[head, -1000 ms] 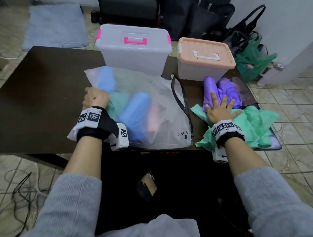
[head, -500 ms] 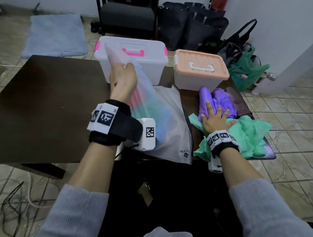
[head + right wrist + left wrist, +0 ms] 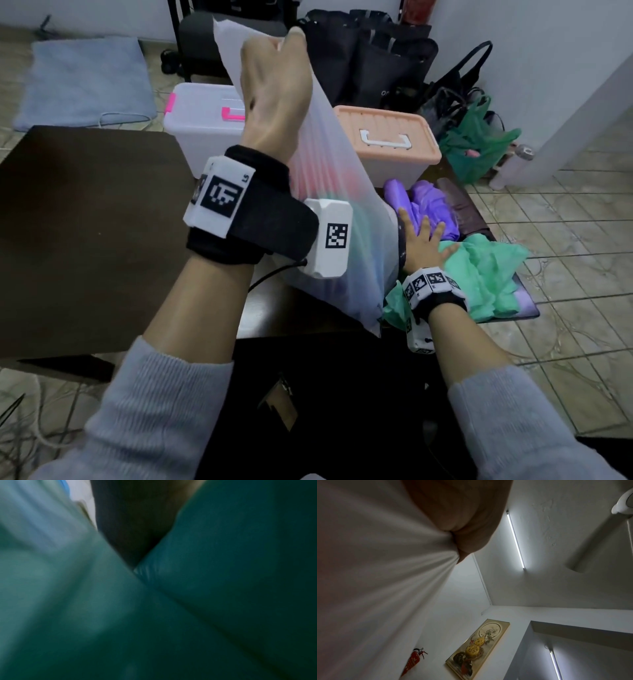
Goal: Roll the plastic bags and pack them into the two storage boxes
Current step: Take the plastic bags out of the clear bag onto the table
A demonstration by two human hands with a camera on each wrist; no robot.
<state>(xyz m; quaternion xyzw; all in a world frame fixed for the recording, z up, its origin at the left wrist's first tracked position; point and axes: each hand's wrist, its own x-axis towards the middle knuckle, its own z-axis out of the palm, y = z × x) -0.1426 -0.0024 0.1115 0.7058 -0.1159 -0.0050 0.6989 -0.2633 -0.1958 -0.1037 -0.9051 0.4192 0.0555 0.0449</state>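
Your left hand [image 3: 274, 92] is gripping a gathered corner of the big see-through bag [image 3: 335, 192], fingers curled tight around the bunched plastic, and you are holding it high over the table [image 3: 85, 240]. The left wrist view is showing the film fanning out in pleats from your fist [image 3: 462, 520]. Coloured rolls, blurred pink, green and blue, are hanging inside near the bag's low end, which is sitting at the near table edge.

Your right hand [image 3: 423, 245] is lying flat with fingers spread, pressing on the green bag [image 3: 493, 270], with the fingertips reaching onto the purple bag [image 3: 428, 202] just beyond it. The right wrist view is showing only dark green plastic.

You are looking early in the job, I judge: both boxes are sitting with lids on at the far side, the clear box with pink clips [image 3: 202, 126] on the left and the peach-lidded box [image 3: 387, 140] on the right, so nothing is visibly packed. The green and purple bags are lying loose and crumpled, not yet rolled.

Standing in your way, the raised bag is hiding part of both boxes, and the lids need opening first. Beyond the table, dark tote bags [image 3: 370, 58] and another green bag [image 3: 476, 147] are sitting on the floor on the right.
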